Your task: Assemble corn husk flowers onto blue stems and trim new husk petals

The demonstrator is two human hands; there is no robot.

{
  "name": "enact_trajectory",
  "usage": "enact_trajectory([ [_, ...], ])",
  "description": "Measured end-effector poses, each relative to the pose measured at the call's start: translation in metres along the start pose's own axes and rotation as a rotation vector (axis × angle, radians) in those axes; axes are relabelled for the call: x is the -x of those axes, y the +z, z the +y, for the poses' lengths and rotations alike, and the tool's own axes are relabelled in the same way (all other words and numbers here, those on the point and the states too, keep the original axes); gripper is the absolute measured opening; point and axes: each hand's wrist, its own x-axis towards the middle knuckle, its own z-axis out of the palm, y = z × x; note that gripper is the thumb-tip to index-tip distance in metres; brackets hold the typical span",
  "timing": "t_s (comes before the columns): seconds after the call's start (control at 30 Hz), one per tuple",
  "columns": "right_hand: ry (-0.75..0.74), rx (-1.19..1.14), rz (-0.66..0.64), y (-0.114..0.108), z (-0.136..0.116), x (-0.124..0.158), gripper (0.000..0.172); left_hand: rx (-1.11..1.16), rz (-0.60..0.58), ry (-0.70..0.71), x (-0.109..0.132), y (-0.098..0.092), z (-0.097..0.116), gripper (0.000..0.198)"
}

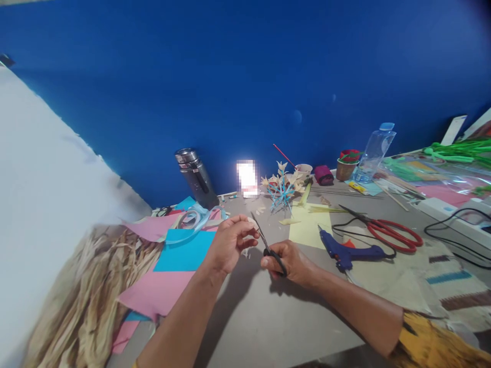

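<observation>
My left hand (235, 239) pinches a small pale piece (253, 223), perhaps of dried husk, between thumb and fingers. Black-handled scissors (263, 239) are in my right hand (293, 263), their blades pointing up and away beside that piece. Whether the blades touch it I cannot tell. Just beyond stands a bunch of husk flowers (283, 186) with light blue stems. Tiny pale scraps (247, 252) lie on the grey table (268, 322) below my hands.
To the right lie a blue glue gun (347, 250), large red-handled scissors (395, 232) and a yellow sheet (310, 225). Leftward are blue paper (187, 250), pink paper (161, 291) and dried husks (92, 291). A flask (196, 179) and plastic bottle (375, 153) stand behind.
</observation>
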Motion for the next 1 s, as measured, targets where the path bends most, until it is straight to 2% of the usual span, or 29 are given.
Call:
enact_trajectory([
  [0.07, 0.004, -0.047, 0.049, 0.001, -0.002, -0.001, 0.049, 0.027, 0.013, -0.018, 0.001, -0.001, -0.002, 0.02],
  [0.23, -0.031, -0.257, 0.305, -0.001, -0.007, -0.006, 0.039, 0.104, -0.023, -0.095, 0.0, 0.001, -0.023, 0.019],
  [0.33, -0.086, -0.269, 0.417, -0.006, -0.009, -0.007, 0.036, 0.126, -0.045, -0.135, -0.002, 0.004, -0.038, 0.019],
  [0.43, -0.08, -0.248, 0.483, -0.01, -0.012, -0.006, 0.034, 0.115, -0.062, -0.155, -0.002, 0.006, -0.044, 0.021],
  [0.5, -0.057, -0.245, 0.476, -0.011, -0.016, -0.004, 0.033, 0.078, -0.1, -0.155, -0.002, 0.006, -0.041, 0.021],
  [0.7, 0.019, -0.243, 0.289, -0.015, -0.023, 0.0, 0.031, -0.171, -0.208, -0.093, -0.005, -0.005, -0.025, 0.014],
  [0.87, 0.026, -0.278, 0.322, -0.017, -0.021, -0.002, 0.032, -0.325, -0.254, -0.082, -0.005, -0.011, -0.025, 0.009],
  [1.0, 0.008, -0.285, 0.358, -0.018, -0.018, -0.004, 0.031, -0.282, -0.279, -0.089, -0.003, -0.007, -0.027, 0.01],
])
